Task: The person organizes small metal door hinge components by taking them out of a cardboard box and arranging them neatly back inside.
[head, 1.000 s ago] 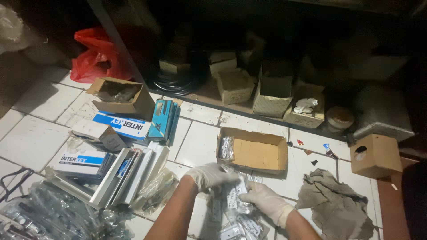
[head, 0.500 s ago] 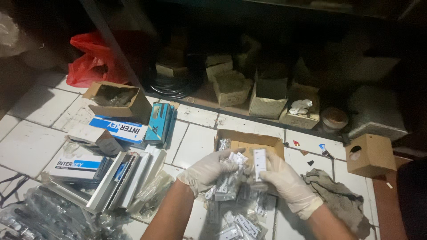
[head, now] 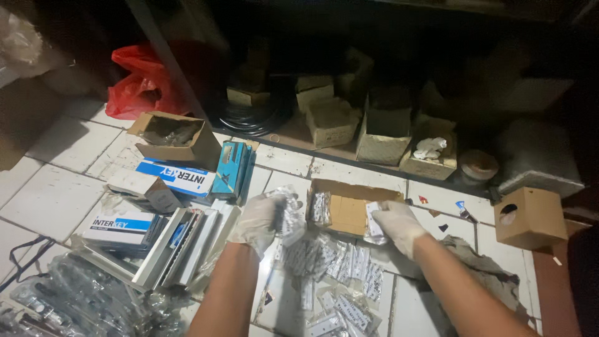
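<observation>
gloved hands (head: pixel 262 221) holding packets (head: pixel 288 215), cardboard box (head: pixel 349 212)

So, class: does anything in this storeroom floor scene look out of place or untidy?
Yes: clear packets of metal hardware lie scattered loose over the tiled floor below the open cardboard box, and a crumpled rag lies nearby.

Left hand (head: pixel 259 221): white glove.
Right hand (head: pixel 399 226): white glove.
Open box (head: pixel 349 209): brown cardboard.
Packets (head: pixel 337 268): clear plastic, silvery metal inside.
Bag (head: pixel 140 87): red.
Flat boxes (head: pixel 181 178): blue and white.
Floor (head: pixel 50 200): white tiles, dark grout lines.
Cloth (head: pixel 486 281): grey-brown.
</observation>
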